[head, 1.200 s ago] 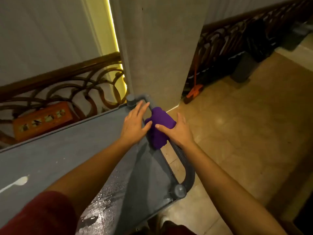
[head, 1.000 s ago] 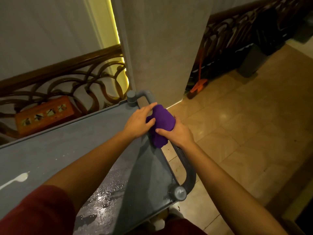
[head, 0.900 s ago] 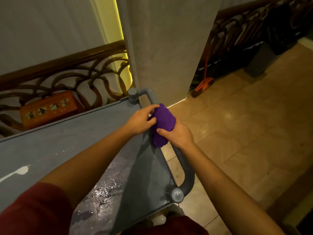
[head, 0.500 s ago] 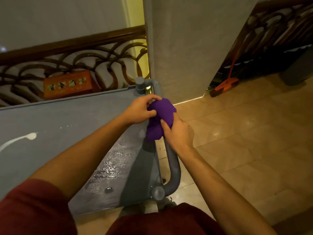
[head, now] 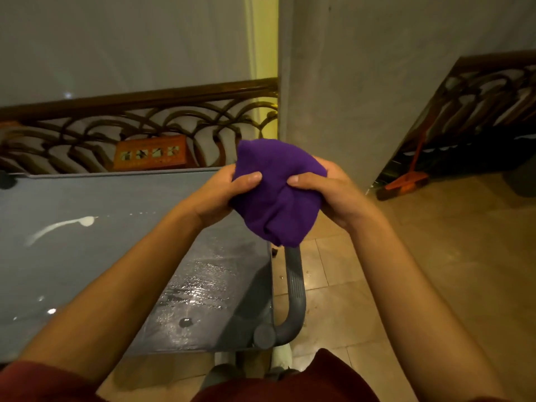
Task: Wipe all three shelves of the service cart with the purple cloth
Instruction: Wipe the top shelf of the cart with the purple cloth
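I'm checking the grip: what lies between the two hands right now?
In the head view, the bunched purple cloth fills the gap, pinched by the left hand and right hand, above the cart's top shelf.

No text can be read; the orange box (head: pixel 150 152) bears only blurred pictograms.

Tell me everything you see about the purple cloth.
The purple cloth is soft fabric, bunched into a rounded bundle with folds tapering to its lower tip. The left hand and right hand grip it from both sides, thumbs pressed on its front. It is lifted above the cart handle, touching only the hands.
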